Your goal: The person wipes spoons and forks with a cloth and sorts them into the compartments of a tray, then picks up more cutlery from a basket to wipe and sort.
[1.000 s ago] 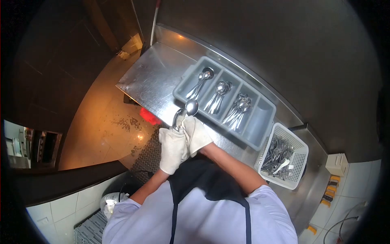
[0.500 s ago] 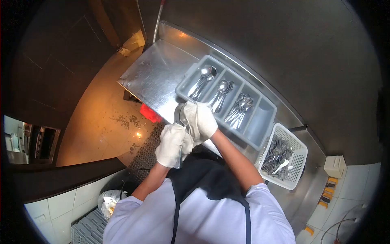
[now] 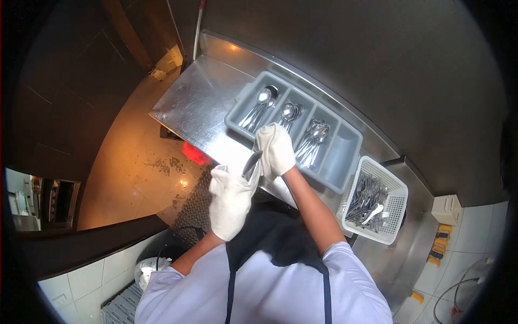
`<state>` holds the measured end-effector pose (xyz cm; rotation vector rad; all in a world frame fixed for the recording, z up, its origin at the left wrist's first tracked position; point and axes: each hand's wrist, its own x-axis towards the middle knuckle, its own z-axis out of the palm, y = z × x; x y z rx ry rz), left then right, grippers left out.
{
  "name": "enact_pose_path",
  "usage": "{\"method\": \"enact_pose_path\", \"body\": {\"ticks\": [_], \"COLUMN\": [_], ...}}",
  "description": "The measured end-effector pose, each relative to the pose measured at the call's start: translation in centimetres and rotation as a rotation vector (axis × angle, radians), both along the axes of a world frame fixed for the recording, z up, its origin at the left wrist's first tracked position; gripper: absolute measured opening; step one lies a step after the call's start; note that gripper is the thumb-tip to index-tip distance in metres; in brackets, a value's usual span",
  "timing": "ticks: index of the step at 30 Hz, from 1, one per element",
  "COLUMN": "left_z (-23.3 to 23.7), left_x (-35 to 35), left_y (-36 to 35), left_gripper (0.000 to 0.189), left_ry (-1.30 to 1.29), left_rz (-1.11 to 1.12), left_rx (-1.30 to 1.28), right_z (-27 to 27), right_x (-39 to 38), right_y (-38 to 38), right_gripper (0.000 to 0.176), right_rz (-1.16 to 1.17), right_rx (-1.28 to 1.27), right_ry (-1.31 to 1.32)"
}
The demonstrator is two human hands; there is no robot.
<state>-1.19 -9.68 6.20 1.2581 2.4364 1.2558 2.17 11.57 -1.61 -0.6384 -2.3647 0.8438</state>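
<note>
White gloves cover both of my hands in front of the apron. My left hand [image 3: 229, 202] is closed around the lower part of a metal spoon [image 3: 252, 163], whose dark, shiny bowl shows between the gloves. Just above and to the right, my right hand [image 3: 276, 151] is closed at the spoon's side, with white fabric stretched between the two hands. Beyond them sits a grey cutlery tray [image 3: 345, 154] with spoons [image 3: 263, 102] in its left compartment, more spoons [image 3: 291, 112] in the following one, and a third bunch of spoons [image 3: 315, 137] beside that.
A white perforated basket [image 3: 396, 208] full of mixed cutlery [image 3: 367, 197] stands right of the tray, a white spoon [image 3: 372, 214] on top. All this rests on a steel counter [image 3: 208, 94] against a dark wall. Below its left edge is a red object [image 3: 195, 154].
My hands have drawn apart, the right one moving up and right, the left one slightly lower. The spoon now lies tilted between them. The view has shifted slightly.
</note>
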Motion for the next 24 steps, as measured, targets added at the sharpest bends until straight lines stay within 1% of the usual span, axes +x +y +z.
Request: {"method": "enact_pose_path", "body": {"ticks": [1, 2, 3, 4, 5, 6, 7, 9, 10, 11, 12, 13, 14, 15, 16, 17, 19, 20, 21, 23, 24], "left_z": [-0.1, -0.2, -1.1, -2.8, -3.0, -3.2, -2.2, 0.1, -1.7, -5.0, -6.8, -5.8, -6.3, -7.2, -6.1, -4.9, -3.3, -3.1, -3.1, -5.4, -4.4], "left_x": [0.1, 0.2, 0.1, -0.1, -0.2, -0.2, -0.4, -0.9, -1.3, -2.1, -2.7, -2.5, -2.6, -2.7, -2.7, -2.8, -3.1, -3.3, -3.4, -3.4, -3.4], "left_y": [0.0, 0.1, 0.2, 0.1, 0.0, -0.1, -0.1, 0.2, 0.0, -0.6, -0.8, -0.6, -0.5, -0.5, -0.5, -0.4, -0.9, -0.9, -0.5, 0.0, -0.1], "left_gripper": [0.019, 0.02, 0.02, 0.02, 0.019, 0.018, 0.018, 0.015, 0.016, 0.017, 0.018, 0.021, 0.022, 0.023, 0.023, 0.024, 0.023, 0.023, 0.018, 0.015, 0.012], "left_ry": [-0.113, -0.227, -0.366, -0.505, -0.531, -0.556, -0.467, -0.49, -0.475, -0.459, -0.44, -0.481, -0.511, -0.539, -0.651, -0.761, -1.165, -1.369, -1.359, -1.013, -1.196], "left_rz": [-0.009, -0.018, 0.002, 0.021, 0.05, 0.079, 0.117, 0.234, 0.203, 0.168, 0.13, 0.19, 0.212, 0.234, 0.23, 0.231, 0.148, 0.102, 0.142, 0.007, -0.044], "left_rx": [0.026, 0.053, 0.096, 0.137, 0.124, 0.11, 0.044, -0.097, 0.011, 0.115, 0.223, 0.154, 0.163, 0.169, 0.213, 0.257, 0.371, 0.429, 0.453, 0.515, 0.545], "right_z": [-2.9, -4.5, -3.3, -2.2, -1.3, -0.5, 0.4, 2.1, 2.7, 3.3, 3.9, 4.3, 1.8, -2.6, -4.9, -4.0, -1.5, 0.5, 2.6, 6.9, 8.7], "right_x": [-0.8, -1.5, -2.1, -2.5, -2.6, -2.3, -2.1, -1.7, -1.3, -1.0, -0.3, 0.0, -0.5, -1.7, -2.8, -3.2, -3.4, -3.4, -3.3, -2.9, -3.0], "right_y": [0.6, 0.8, 0.4, -1.3, -3.9, -5.4, -7.0, -8.6, -8.8, -9.0, -8.5, -8.0, -6.9, -5.0, -3.5, -1.8, 1.4, 1.8, 1.7, 0.3, -0.9], "right_gripper": [0.017, 0.016, 0.025, 0.025, 0.026, 0.025, 0.024, 0.02, 0.019, 0.019, 0.019, 0.021, 0.02, 0.02, 0.02, 0.018, 0.017, 0.017, 0.018, 0.019, 0.02], "right_rz": [-0.078, -0.156, -0.132, -0.197, -0.262, -0.237, -0.211, 0.028, 0.149, 0.271, 0.386, 0.503, 0.429, 0.353, 0.274, 0.247, 0.215, 0.279, 0.354, 0.541, 0.6], "right_rx": [0.034, 0.068, 0.082, -0.088, -0.26, -0.229, -0.197, 0.287, 0.402, 0.518, 0.508, 0.5, 0.557, 0.61, 0.658, 0.509, 0.255, 0.171, 0.097, 0.069, 0.103], "right_ry": [-0.036, -0.072, -0.174, -0.116, -0.059, -0.117, -0.174, -0.504, -0.553, -0.586, -0.506, -0.423, -0.399, -0.373, -0.345, -0.366, -0.4, -0.443, -0.495, -0.621, -0.659]}}
